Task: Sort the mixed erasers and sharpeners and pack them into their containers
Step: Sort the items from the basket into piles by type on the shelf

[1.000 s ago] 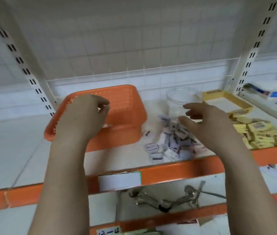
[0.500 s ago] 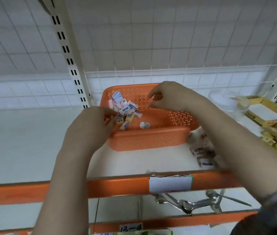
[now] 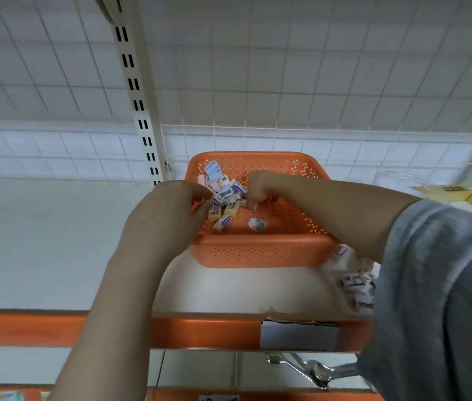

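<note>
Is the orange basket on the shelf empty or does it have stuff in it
Not empty. The orange basket holds a pile of small wrapped pieces at its left side, and much of its floor is bare.

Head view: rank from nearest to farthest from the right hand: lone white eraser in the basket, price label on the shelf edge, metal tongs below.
1. Lone white eraser: in the orange basket, just below the right hand.
2. Price label: on the orange shelf edge, well below.
3. Metal tongs: lower shelf, farthest.
</note>
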`<action>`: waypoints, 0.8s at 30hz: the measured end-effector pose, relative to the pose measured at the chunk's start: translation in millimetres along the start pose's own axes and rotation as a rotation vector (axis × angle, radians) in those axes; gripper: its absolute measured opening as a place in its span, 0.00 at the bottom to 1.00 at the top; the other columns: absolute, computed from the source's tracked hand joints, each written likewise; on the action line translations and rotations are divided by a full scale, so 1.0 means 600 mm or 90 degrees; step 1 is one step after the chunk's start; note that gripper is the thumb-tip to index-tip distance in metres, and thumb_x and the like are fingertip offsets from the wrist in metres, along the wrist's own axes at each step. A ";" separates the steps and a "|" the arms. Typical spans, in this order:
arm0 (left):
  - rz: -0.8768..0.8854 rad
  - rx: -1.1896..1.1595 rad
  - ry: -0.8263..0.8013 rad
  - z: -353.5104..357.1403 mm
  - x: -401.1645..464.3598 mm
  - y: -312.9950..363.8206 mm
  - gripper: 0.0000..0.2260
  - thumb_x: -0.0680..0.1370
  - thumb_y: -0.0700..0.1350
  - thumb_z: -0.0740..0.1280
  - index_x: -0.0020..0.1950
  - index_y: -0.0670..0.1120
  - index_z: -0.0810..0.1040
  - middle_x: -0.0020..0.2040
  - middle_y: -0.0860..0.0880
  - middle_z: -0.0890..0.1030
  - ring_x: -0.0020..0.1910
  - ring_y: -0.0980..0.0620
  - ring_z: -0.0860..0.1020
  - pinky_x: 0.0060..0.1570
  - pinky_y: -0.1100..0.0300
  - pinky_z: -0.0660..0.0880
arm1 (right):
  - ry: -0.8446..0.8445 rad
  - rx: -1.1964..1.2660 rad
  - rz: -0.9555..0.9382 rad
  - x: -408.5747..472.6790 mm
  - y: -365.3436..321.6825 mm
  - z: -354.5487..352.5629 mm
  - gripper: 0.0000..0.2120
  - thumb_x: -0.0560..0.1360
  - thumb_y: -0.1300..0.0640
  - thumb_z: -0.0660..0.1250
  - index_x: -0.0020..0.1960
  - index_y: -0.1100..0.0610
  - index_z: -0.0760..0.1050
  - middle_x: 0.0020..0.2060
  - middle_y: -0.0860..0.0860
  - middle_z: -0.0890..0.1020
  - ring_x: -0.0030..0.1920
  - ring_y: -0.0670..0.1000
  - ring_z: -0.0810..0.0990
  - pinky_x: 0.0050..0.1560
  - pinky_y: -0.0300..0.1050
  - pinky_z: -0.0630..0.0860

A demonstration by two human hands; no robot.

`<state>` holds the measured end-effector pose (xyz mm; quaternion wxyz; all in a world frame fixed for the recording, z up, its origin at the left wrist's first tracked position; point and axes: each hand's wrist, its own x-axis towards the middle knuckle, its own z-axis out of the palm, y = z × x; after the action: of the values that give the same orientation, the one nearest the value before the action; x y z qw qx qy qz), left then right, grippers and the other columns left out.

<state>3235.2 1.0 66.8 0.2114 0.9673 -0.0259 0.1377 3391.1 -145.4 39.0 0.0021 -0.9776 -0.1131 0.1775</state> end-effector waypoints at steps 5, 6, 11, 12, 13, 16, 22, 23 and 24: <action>0.031 0.040 -0.034 0.004 0.065 -0.012 0.12 0.78 0.45 0.63 0.59 0.50 0.79 0.55 0.50 0.81 0.54 0.50 0.78 0.53 0.57 0.74 | 0.058 -0.045 0.008 -0.055 0.023 -0.040 0.09 0.74 0.56 0.69 0.39 0.61 0.75 0.40 0.54 0.77 0.34 0.50 0.75 0.31 0.40 0.70; 0.040 0.037 -0.044 0.006 0.086 -0.015 0.12 0.78 0.43 0.64 0.59 0.48 0.80 0.55 0.49 0.81 0.54 0.50 0.78 0.54 0.58 0.73 | 0.110 -0.042 -0.002 -0.071 0.032 -0.046 0.12 0.74 0.54 0.69 0.40 0.63 0.77 0.38 0.54 0.77 0.33 0.51 0.75 0.34 0.42 0.72; 0.116 0.131 -0.131 0.045 0.183 -0.020 0.13 0.73 0.42 0.71 0.57 0.43 0.80 0.52 0.46 0.81 0.48 0.51 0.77 0.47 0.62 0.70 | 0.389 0.309 -0.017 -0.183 0.074 -0.013 0.10 0.72 0.50 0.70 0.42 0.58 0.81 0.37 0.54 0.82 0.41 0.53 0.80 0.42 0.40 0.74; 0.125 0.163 -0.141 0.056 0.196 -0.019 0.11 0.72 0.42 0.71 0.54 0.43 0.81 0.49 0.45 0.81 0.45 0.51 0.75 0.44 0.61 0.70 | 0.439 0.391 -0.020 -0.204 0.078 0.004 0.04 0.71 0.54 0.71 0.41 0.54 0.79 0.36 0.50 0.81 0.40 0.50 0.80 0.39 0.35 0.72; 0.127 0.193 -0.149 0.065 0.204 -0.017 0.08 0.71 0.42 0.71 0.50 0.43 0.81 0.46 0.45 0.80 0.43 0.51 0.74 0.42 0.60 0.70 | 0.484 0.457 -0.022 -0.224 0.079 0.022 0.03 0.70 0.55 0.72 0.39 0.51 0.78 0.34 0.46 0.80 0.38 0.47 0.79 0.37 0.30 0.70; 0.135 0.266 -0.164 0.091 0.216 -0.010 0.10 0.70 0.44 0.73 0.50 0.45 0.79 0.46 0.47 0.79 0.47 0.48 0.77 0.46 0.54 0.76 | 0.576 0.555 -0.021 -0.253 0.078 0.067 0.05 0.71 0.53 0.72 0.39 0.47 0.76 0.33 0.43 0.80 0.36 0.42 0.78 0.39 0.31 0.70; 0.125 0.284 -0.169 0.103 0.232 -0.010 0.15 0.71 0.45 0.73 0.56 0.44 0.79 0.52 0.46 0.79 0.51 0.47 0.77 0.49 0.54 0.76 | 0.617 0.584 -0.018 -0.264 0.074 0.093 0.05 0.71 0.54 0.72 0.42 0.46 0.76 0.34 0.41 0.79 0.39 0.38 0.78 0.39 0.28 0.70; 0.121 0.276 -0.172 0.101 0.233 -0.010 0.14 0.72 0.45 0.73 0.56 0.44 0.79 0.51 0.46 0.79 0.50 0.47 0.78 0.48 0.55 0.76 | 0.620 0.587 -0.019 -0.265 0.074 0.093 0.05 0.71 0.55 0.72 0.43 0.47 0.77 0.35 0.41 0.79 0.38 0.38 0.78 0.39 0.27 0.70; 0.125 0.267 -0.165 0.098 0.233 -0.010 0.12 0.73 0.44 0.71 0.55 0.43 0.79 0.50 0.46 0.80 0.48 0.48 0.78 0.45 0.56 0.75 | 0.624 0.589 -0.019 -0.266 0.073 0.093 0.05 0.71 0.55 0.72 0.43 0.48 0.77 0.34 0.42 0.79 0.38 0.38 0.78 0.39 0.26 0.70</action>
<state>3385.5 -16.8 51.7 -0.0135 0.9924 -0.1172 0.0345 3235.7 -225.7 40.0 0.4744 -0.8417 -0.0246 -0.2568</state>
